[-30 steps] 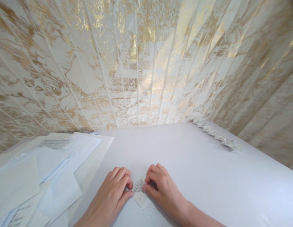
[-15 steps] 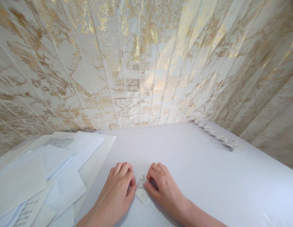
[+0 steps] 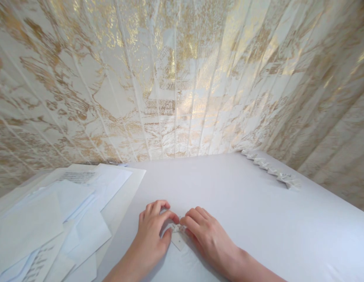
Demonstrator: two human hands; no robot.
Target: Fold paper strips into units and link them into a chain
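A small piece of folded paper point(image 3: 178, 239), white with dark print on its upper part, lies on the white table between my hands. My left hand point(image 3: 154, 231) curves around its left side, with the index fingertip at the paper's top and the thumb at its left edge. On the other side, my right hand point(image 3: 208, 235) has its fingers bent together over the paper's upper right, the index fingertip close to the left one. The right thumb is mostly hidden beneath the fingers. Part of the paper's top is covered by fingertips.
A loose pile of white papers point(image 3: 82, 231), some printed, covers the left side of the table point(image 3: 229, 196). Several folded paper pieces point(image 3: 268, 168) stand in a row along the far right edge. A white and gold patterned curtain point(image 3: 158, 94) hangs behind.
Both hands have come closer together over the paper. My left index finger has stretched to its top, and the paper's printed upper part now looks smaller and folded. The view has shifted slightly.
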